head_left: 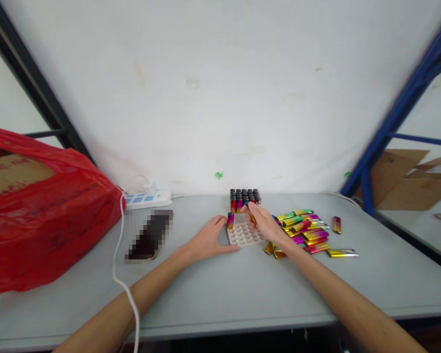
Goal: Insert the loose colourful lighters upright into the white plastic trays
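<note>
A white tray (245, 242) with rows of round holes lies on the table in front of me. My left hand (206, 240) is around its left side, thumb along the near edge and fingers at the far left, steadying it. One shiny purple-and-gold lighter (230, 221) stands upright at the tray's far left corner. Over the tray's far right part, my right hand (262, 220) pinches a gold lighter (253, 219), mostly hidden by the fingers. Behind the tray, several black-topped lighters (244, 195) stand upright in close rows.
A loose pile of shiny coloured lighters (305, 228) lies right of the tray, one lighter (337, 225) apart. To the left are a pixelated dark phone-like object (150, 236), a power strip (150, 199), a white cable (118, 264) and a red plastic bag (73, 211).
</note>
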`<action>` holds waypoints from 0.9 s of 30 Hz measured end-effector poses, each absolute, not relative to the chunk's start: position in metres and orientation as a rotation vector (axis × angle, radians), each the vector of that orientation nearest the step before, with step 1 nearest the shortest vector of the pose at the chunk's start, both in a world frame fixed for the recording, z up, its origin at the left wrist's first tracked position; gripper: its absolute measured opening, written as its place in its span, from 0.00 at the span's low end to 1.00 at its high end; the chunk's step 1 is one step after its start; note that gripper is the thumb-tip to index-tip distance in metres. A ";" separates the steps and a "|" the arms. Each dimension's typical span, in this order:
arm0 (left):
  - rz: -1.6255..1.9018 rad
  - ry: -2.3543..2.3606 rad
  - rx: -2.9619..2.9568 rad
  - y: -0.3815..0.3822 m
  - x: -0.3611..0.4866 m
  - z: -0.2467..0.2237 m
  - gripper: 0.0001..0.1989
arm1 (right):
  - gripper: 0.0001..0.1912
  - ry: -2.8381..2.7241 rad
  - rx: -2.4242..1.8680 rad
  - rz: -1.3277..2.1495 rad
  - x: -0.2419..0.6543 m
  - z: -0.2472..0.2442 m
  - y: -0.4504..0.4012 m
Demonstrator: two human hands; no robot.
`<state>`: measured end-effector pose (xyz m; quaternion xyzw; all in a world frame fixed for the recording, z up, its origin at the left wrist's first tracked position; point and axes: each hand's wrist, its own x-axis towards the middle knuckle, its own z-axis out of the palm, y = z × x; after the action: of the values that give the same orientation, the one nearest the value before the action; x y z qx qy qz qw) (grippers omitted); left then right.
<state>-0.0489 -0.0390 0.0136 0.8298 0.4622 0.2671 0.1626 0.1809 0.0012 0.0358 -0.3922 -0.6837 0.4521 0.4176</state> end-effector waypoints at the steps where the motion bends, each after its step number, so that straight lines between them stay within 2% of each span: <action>1: 0.769 1.321 2.369 -0.039 -0.049 0.014 0.37 | 0.32 -1.808 -0.955 1.025 0.182 0.037 -0.001; 5: 0.778 1.320 2.380 -0.041 -0.049 0.015 0.36 | 0.26 -2.100 -0.845 0.489 0.185 0.042 -0.009; 7: 0.781 1.314 2.382 -0.041 -0.049 0.015 0.35 | 0.26 -2.154 -0.839 0.354 0.185 0.044 -0.011; 13: 0.798 1.270 2.378 -0.037 -0.050 0.013 0.34 | 0.20 -2.146 -0.918 0.414 0.180 0.042 -0.013; 17: 0.806 1.221 2.373 -0.035 -0.050 0.012 0.33 | 0.14 -2.251 -1.025 0.309 0.174 0.035 -0.007; 23: 0.822 1.218 2.376 -0.033 -0.050 0.008 0.32 | 0.14 -2.426 -1.053 0.016 0.163 0.036 -0.008; 27: 0.777 1.246 2.371 -0.032 -0.051 0.010 0.29 | 0.19 -2.515 -0.975 0.019 0.172 0.041 -0.012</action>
<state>-0.0509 -0.0320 0.0104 0.8369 0.4399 0.2742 0.1756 0.1719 -0.0117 0.0413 -0.3524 -0.9095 0.0068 0.2203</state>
